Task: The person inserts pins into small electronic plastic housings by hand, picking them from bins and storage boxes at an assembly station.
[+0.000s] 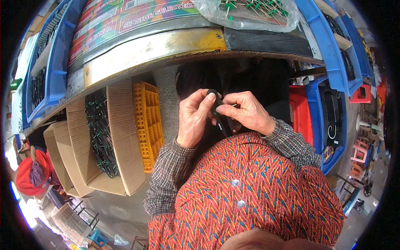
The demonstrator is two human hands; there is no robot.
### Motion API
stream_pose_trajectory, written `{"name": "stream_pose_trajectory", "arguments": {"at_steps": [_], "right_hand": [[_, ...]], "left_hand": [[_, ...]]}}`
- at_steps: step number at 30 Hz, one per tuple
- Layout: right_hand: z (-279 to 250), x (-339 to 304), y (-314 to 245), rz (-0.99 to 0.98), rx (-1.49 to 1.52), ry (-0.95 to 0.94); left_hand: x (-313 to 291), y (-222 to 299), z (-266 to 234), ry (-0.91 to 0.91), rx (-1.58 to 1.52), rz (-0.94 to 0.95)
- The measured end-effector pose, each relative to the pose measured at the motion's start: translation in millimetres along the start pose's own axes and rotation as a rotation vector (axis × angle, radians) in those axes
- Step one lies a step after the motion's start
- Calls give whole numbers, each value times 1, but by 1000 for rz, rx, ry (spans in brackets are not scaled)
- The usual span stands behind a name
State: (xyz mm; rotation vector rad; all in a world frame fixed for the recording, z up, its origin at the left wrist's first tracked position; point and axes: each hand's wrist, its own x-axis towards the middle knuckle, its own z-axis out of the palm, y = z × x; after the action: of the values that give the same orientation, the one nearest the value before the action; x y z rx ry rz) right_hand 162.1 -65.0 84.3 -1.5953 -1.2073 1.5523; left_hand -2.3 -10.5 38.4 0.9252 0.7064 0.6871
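My left hand (193, 118) is closed round the upper end of a slim black plastic piece (222, 124), its thumb pressed on the front. The piece points down toward my body and has pale printing and a tiny green spot. Close beside it, my right hand (248, 113) pinches thumb against forefinger at the piece's edge. A thin, light-coloured bit shows by those fingers, too small to name. Both hands are held in front of my chest, below the table's edge. Past them on the table, a clear plastic bag (200, 7) holds several green-headed metal pins (266, 9).
The worn table edge (158, 48) curves above my hands. Blue bins (52, 79) with black parts stand at both sides. Left of me are an open cardboard box (127, 141) of black pieces with green bits and a yellow crate (148, 125). A red container (301, 112) is at right.
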Motion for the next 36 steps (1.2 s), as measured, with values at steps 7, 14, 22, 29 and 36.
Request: {"name": "stream_pose_trajectory", "arguments": {"at_steps": [7,14,22,29,36], "right_hand": [[3,-2,-3,-22,112,26],[5,-1,2,-49,149,0],[0,3,2,-85,-137,7],[8,2,10,-101,204,5],[5,-2,10,-88,224,-15]], "left_hand": [[0,-3,-1,-21,-49,-8],[0,-5,-1,-12,-37,-7],[1,-1,2,5,-25,9],[2,-5,-4,-36,-42,-5],[2,-3,-4,15,-91,-15]]}}
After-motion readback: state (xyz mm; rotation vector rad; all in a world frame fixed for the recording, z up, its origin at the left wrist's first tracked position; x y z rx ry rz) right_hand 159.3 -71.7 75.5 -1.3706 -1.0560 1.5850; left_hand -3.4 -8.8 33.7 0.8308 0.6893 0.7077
